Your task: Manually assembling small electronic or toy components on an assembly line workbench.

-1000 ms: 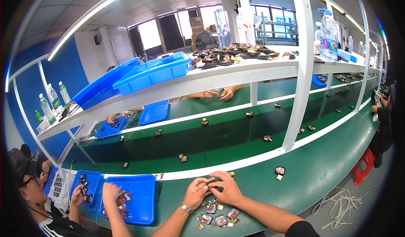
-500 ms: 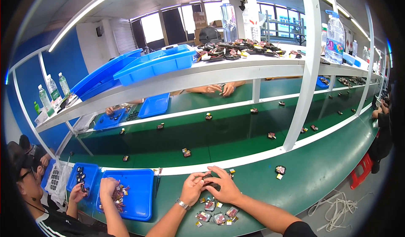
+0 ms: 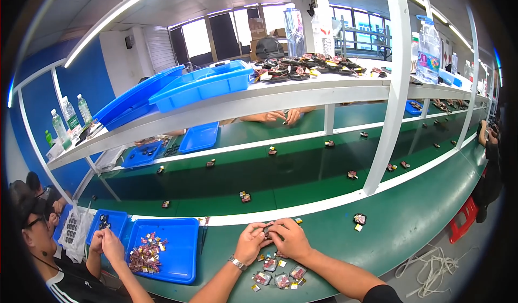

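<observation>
My left hand [image 3: 251, 244] and my right hand [image 3: 292, 240] meet above the green bench, fingers closed around a small dark electronic part [image 3: 266, 231]. Fingers cover most of that part, so its shape is hard to read. Just below my hands lies a cluster of several small rounded grey housings [image 3: 281, 280] with reddish wires and yellow-and-white tabs. A similar unit [image 3: 360, 219] sits apart, farther right on the bench.
At left, a blue tray [image 3: 187, 249] holds a pile of wired parts [image 3: 144, 257]; a co-worker's hands [image 3: 106, 247] are beside it. Dark tweezers [image 3: 203, 237] lie along its right side. Beyond a white rail [image 3: 302, 210], a green belt [image 3: 286, 192] carries scattered units. A white post [image 3: 389, 98] rises at right.
My right hand's fingers have curled in closer around the part, and both hands stay together. The co-worker's hand has left the blue tray and joined their other hand.
</observation>
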`<state>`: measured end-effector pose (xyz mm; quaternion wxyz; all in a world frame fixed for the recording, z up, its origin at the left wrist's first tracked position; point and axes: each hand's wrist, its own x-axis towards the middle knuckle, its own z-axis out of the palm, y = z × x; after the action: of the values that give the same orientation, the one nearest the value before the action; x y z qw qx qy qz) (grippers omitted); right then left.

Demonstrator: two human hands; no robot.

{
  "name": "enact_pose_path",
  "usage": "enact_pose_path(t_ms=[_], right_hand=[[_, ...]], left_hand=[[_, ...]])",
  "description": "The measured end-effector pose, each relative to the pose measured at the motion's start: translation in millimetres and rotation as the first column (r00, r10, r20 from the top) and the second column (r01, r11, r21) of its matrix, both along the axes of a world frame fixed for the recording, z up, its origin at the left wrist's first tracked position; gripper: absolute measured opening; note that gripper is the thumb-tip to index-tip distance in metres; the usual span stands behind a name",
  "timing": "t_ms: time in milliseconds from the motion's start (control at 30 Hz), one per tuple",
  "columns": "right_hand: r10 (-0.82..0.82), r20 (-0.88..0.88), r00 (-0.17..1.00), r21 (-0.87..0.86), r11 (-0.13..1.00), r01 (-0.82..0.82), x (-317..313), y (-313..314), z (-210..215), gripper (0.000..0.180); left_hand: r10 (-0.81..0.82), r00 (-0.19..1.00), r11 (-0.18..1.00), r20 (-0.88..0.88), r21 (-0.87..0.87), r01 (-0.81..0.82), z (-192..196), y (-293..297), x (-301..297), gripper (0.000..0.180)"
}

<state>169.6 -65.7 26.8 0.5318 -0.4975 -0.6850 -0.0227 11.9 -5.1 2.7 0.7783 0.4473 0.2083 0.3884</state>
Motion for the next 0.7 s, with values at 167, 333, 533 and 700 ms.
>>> enact_pose_path(t_ms=[167, 333, 533, 700], right_hand=[[0.000, -0.049, 0.999, -0.102, 0.995, -0.005, 2, -1, 1, 0.010], [0.003, 0.047, 0.999, -0.090, 0.996, 0.001, 0, -5, 7, 0.014], [-0.043, 0.150, 0.988, -0.057, 0.997, 0.052, 0, -2, -2, 0.014], [-0.018, 0.176, 0.984, -0.040, 0.999, 0.026, 1, -3, -4, 0.013]], left_hand=[[-0.005, 1.000, 1.000, -0.009, -0.002, 0.005, -2, -1, 2, 0.025], [0.006, 0.999, 1.000, -0.043, -0.002, -0.007, -7, 3, -1, 0.025], [-0.005, 1.000, 1.000, -0.028, -0.005, 0.005, -10, 2, 0, 0.025], [-0.005, 0.999, 1.000, -0.042, -0.013, 0.004, -9, 2, 0, 0.025]])
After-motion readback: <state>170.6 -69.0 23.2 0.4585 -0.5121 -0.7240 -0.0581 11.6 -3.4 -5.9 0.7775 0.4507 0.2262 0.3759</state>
